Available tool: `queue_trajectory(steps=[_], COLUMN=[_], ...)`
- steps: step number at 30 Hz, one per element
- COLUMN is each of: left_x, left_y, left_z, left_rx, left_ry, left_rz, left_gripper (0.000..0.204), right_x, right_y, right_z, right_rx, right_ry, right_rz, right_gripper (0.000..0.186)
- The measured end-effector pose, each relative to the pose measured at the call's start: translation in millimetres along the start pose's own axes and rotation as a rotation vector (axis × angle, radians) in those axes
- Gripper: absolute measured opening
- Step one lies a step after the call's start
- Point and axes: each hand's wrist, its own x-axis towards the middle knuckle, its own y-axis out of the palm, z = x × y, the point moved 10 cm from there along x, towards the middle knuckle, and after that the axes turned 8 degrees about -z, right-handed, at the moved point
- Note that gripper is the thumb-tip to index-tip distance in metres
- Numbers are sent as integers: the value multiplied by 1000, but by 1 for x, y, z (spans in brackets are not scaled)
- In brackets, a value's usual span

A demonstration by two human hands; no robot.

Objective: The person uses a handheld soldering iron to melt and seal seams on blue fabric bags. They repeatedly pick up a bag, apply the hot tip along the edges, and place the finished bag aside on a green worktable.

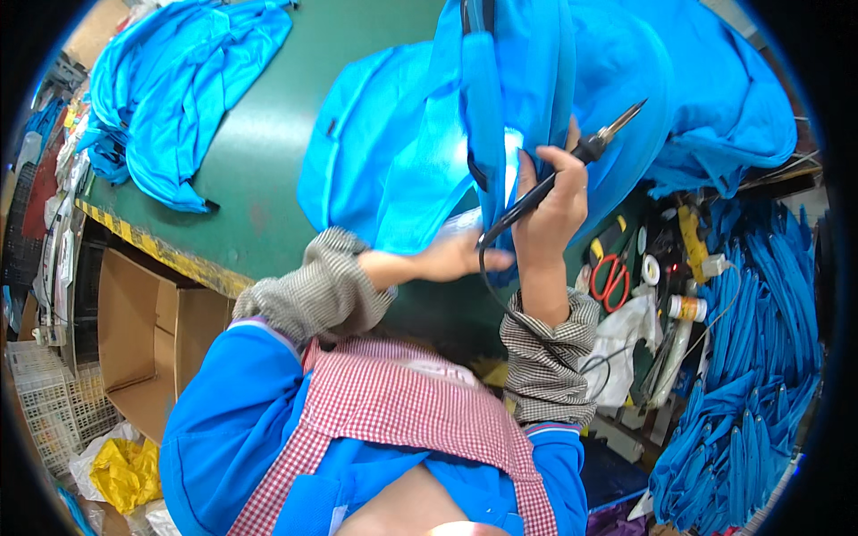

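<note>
My right hand (559,201) is closed around the black handle of a soldering iron (545,183), its bare metal tip pointing up and to the right. A black cord hangs from the handle and loops past my right sleeve. Right beside that hand lies a bright blue fabric bag (384,170) with long blue straps (487,107) running across it. My left hand (451,257), somewhat blurred, is at the bag's near edge with its fingers stretched toward the right. A shiny whitish patch on the bag shows just above it.
Another heap of blue fabric (179,98) lies at the far left of the green table (259,152). Red-handled scissors (610,281), a tape roll (651,270) and a small bottle (688,309) are at the right. Many blue pieces (760,330) hang beyond them. A cardboard box (138,330) stands at left.
</note>
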Motion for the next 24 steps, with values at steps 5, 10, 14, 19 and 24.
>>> queue_trajectory(steps=[5, 10, 14, 19, 24], left_x=[16, 150, 239, 296, 276], left_y=[-112, -233, -274, -286, -139], left_z=[-144, -248, -248, -138, -8], left_rx=[-107, 859, 1117, 1059, 712], left_ry=[131, 678, 620, 120, -212], left_rz=[589, -425, -474, -524, -251], left_gripper=[25, 32, 29, 43, 65], right_x=[41, 113, 142, 133, 84], right_y=[-76, -132, -118, -137, -27], right_z=[4, 21, 18, 20, 15], right_rx=[-63, 261, 106, 246, 329], right_ry=[-231, -396, -429, -212, -268], right_rz=[-169, -225, -238, -363, -122], right_gripper=[14, 18, 18, 13, 16])
